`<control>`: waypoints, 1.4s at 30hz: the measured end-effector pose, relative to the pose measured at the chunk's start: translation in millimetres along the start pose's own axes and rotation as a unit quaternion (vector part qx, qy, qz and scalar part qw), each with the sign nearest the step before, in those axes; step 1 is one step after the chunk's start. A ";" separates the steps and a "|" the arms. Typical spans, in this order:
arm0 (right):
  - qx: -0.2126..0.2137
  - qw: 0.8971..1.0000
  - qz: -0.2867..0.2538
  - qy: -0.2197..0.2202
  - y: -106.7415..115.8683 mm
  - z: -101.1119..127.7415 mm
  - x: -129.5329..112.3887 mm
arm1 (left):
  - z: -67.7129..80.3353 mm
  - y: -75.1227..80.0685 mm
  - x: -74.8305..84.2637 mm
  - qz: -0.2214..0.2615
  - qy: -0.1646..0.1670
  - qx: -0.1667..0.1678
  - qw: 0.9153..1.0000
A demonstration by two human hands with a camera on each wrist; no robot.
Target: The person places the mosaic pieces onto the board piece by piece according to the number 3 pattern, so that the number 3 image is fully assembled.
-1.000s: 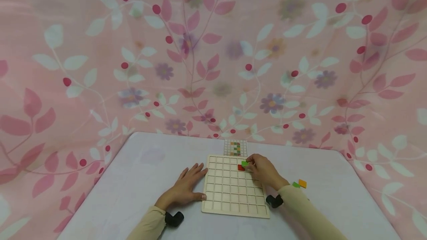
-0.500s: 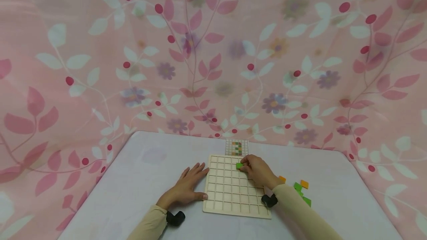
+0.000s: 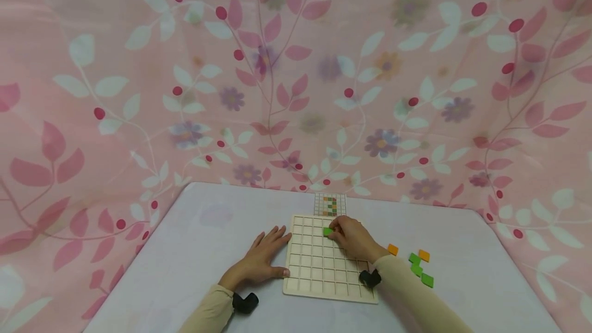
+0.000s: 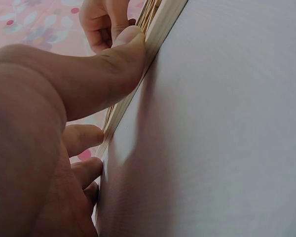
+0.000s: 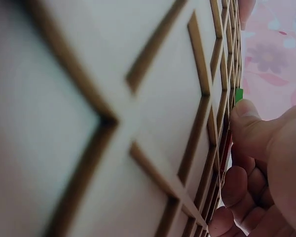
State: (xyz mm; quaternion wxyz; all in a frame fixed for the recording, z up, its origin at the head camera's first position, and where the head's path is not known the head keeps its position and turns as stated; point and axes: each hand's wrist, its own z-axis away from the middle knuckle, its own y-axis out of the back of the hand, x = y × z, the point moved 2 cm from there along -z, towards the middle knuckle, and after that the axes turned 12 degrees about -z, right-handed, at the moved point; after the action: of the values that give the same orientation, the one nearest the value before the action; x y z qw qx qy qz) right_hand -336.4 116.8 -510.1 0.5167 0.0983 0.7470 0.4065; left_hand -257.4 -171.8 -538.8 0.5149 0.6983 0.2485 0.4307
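Note:
A wooden grid board lies on the table. My right hand is over its upper part, thumb and fingers pinching a green square tile at a cell in an upper row. In the right wrist view the thumb lies against the green tile, and a red tile shows beneath the hand. That red tile is hidden by the hand in the head view. My left hand rests beside the board's left edge, fingers spread. In the left wrist view its thumb touches the board's side.
To the right of the board lie several loose tiles: an orange tile, another orange tile, and green tiles. Behind the board is a pattern card with a coloured grid. A floral cloth hangs behind the table.
My right hand has moved left with the green tile, from beyond the red tile to the cell left of it. The loose tiles at the right have come into fuller view. The left hand stays put.

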 end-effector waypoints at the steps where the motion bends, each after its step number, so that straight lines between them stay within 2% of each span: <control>1: -0.002 1.000 0.002 0.001 -0.2 -0.1 0.0 | 0.0 -0.2 0.0 0.002 0.001 -0.001 1.000; 7: 0.000 1.000 0.006 0.010 1.3 -2.4 0.4 | -0.7 0.1 -0.3 0.006 -0.002 0.000 1.000; 15: 0.008 1.000 -0.014 0.010 2.4 -8.7 5.7 | -1.2 1.4 -1.3 0.005 -0.002 0.010 1.000; 27: 0.018 1.000 -0.009 0.006 6.0 -11.4 5.7 | -1.2 -1.0 -0.9 0.006 -0.002 0.005 1.000; 35: -0.007 1.000 -0.017 0.016 4.6 -14.6 8.5 | -1.4 0.6 0.2 0.003 -0.003 0.005 1.000; 42: -0.030 0.998 -0.049 0.023 7.2 -15.9 10.7 | -0.6 1.7 0.8 0.008 -0.011 0.008 1.000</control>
State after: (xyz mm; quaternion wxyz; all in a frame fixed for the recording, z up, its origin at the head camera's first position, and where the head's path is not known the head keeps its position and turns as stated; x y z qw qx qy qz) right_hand -356.8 119.6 -510.3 0.5217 0.0361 0.7500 0.4051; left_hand -257.7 -171.5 -536.9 0.5086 0.7089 0.2404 0.4254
